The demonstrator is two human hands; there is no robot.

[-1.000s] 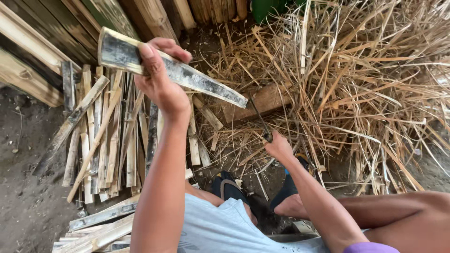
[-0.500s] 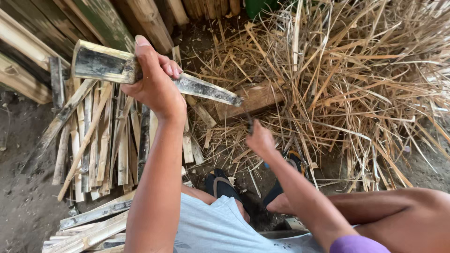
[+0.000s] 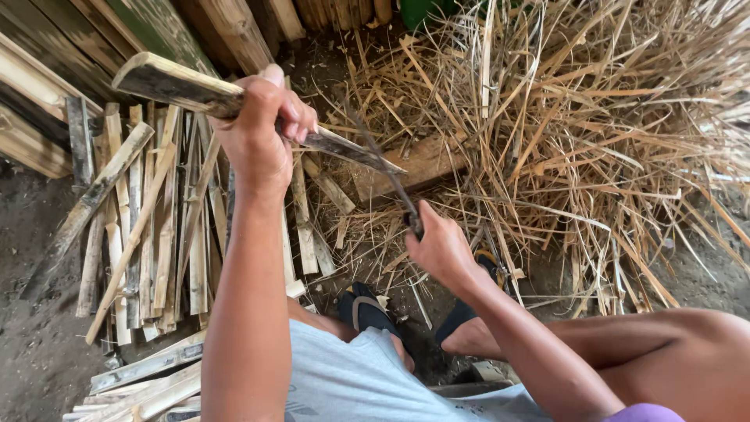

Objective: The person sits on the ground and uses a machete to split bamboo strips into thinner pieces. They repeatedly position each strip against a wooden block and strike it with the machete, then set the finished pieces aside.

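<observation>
hands on bamboo and knife

my left hand (image 3: pixel 262 133) is wrapped tight around a bamboo piece (image 3: pixel 234 105), held up over the stack of split sticks (image 3: pixel 148 227). my right hand (image 3: pixel 441 250) is closed on a dark knife (image 3: pixel 383 168), its blade against the bamboo's thin end.

Outdoor work spot seen from above, in even daylight without hard shadows. The ground is dark, damp-looking bare earth (image 3: pixel 35 344), visible at the left and lower left. Along the top edge lean thick, weathered bamboo poles and rough planks (image 3: pixel 234 31), forming a wall-like backdrop. On the left, a flat bundle of pale split bamboo slats (image 3: pixel 156 234) lies on the earth, mostly parallel, with one longer grey slat crossing it diagonally. The right half is filled with a loose, tangled heap of dry straw-coloured bamboo shavings and strips (image 3: pixel 594 141). A short, pale wooden block (image 3: pixel 422 160) lies partly buried at the heap's edge.
</observation>
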